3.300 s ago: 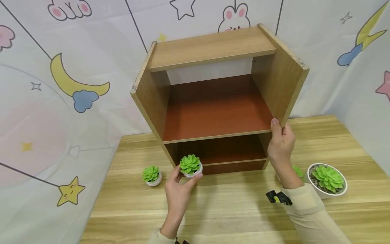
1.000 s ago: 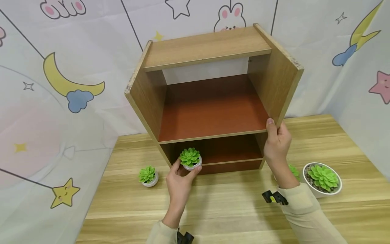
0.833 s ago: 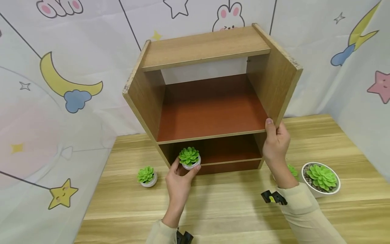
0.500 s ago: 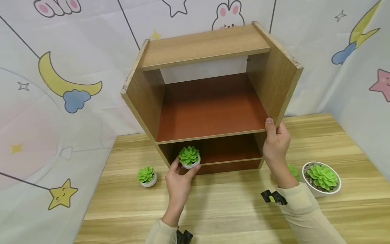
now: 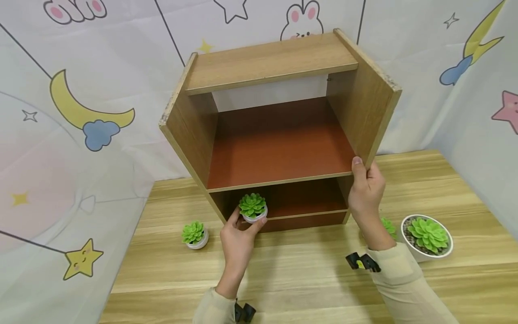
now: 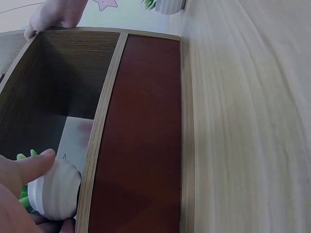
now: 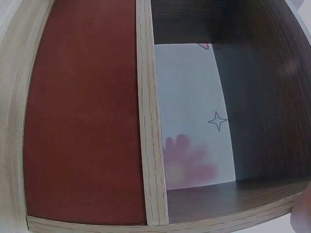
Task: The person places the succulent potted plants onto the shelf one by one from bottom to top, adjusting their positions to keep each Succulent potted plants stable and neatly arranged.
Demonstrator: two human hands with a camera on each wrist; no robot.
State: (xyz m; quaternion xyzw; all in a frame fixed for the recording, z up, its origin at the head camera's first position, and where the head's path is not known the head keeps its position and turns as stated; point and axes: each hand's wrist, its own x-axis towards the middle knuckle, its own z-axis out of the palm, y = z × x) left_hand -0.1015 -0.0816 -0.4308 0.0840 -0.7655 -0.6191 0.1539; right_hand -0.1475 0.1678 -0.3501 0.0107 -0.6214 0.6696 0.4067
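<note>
My left hand (image 5: 238,240) pinches the white pot of a small green succulent (image 5: 252,207) between thumb and fingers. The pot stands at the left front of the lower compartment, above its bottom board; the left wrist view shows the white pot (image 6: 58,189) close to that board's edge, contact unclear. My right hand (image 5: 366,193) grips the right side panel of the wooden shelf unit (image 5: 271,60), thumb on the front edge near the middle board. In the right wrist view only a blurred bit of that hand (image 7: 302,213) shows.
Left of the unit a second small potted succulent (image 5: 194,234) stands on the wooden table (image 5: 299,279). On the right are a larger potted succulent (image 5: 426,236) and another green plant (image 5: 388,227), partly hidden by the right wrist. A cartoon-printed cloth (image 5: 121,58) hangs behind.
My left hand has carried the potted succulent slightly up and forward into the lower compartment's front. The right hand keeps its grip on the side panel. The whole view has shifted a little.
</note>
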